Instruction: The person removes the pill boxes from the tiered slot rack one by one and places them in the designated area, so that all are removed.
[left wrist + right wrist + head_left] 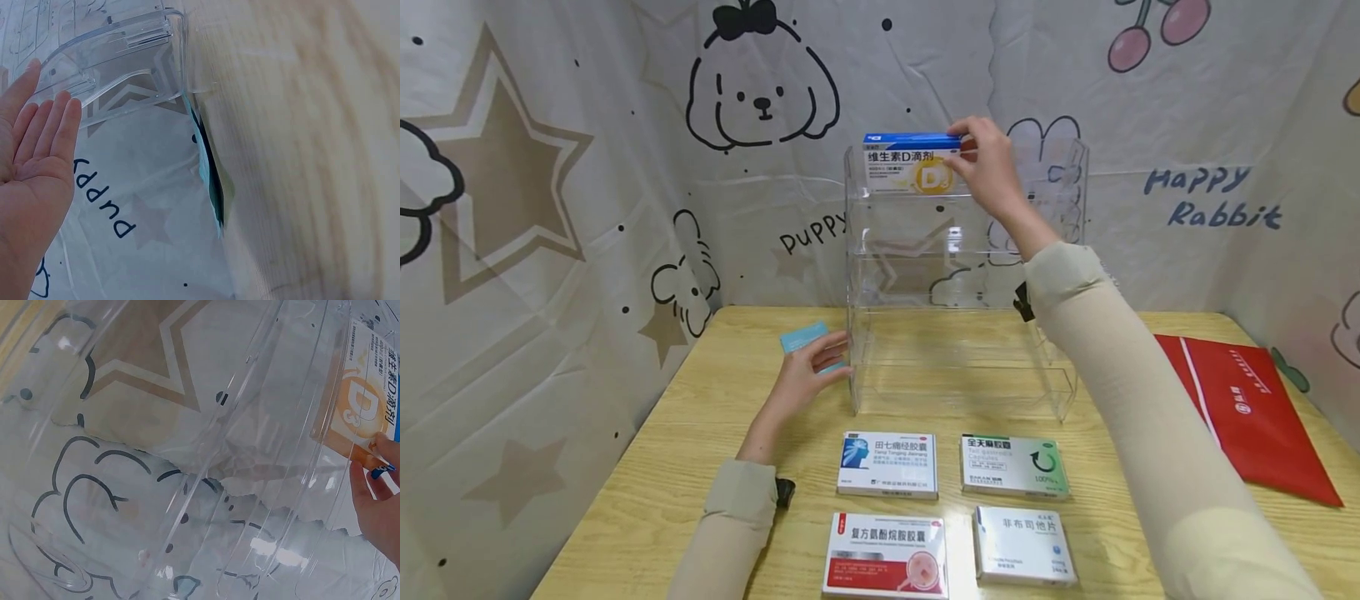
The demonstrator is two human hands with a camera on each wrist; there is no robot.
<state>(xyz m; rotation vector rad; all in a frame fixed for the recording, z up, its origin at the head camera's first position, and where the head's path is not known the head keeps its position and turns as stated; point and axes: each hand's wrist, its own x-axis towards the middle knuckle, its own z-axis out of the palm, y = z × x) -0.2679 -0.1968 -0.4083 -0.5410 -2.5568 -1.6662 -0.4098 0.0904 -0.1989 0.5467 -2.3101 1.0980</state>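
Note:
A clear acrylic tiered display rack stands on the wooden table. At its top tier, toward the left end, sits an upright vitamin D drops box with a blue top and an orange emblem. My right hand pinches the right end of this box between thumb and fingers; the right wrist view shows the same grip on the box. Low on the rack's left side, my left hand rests its fingertips by the side panel. Its fingers look fairly straight in the left wrist view.
In front of the rack lie several medicine boxes: a blue-white one, a green-white one, a red-white one and a silvery-white one. A light-blue packet lies behind my left hand. A red pouch is at right.

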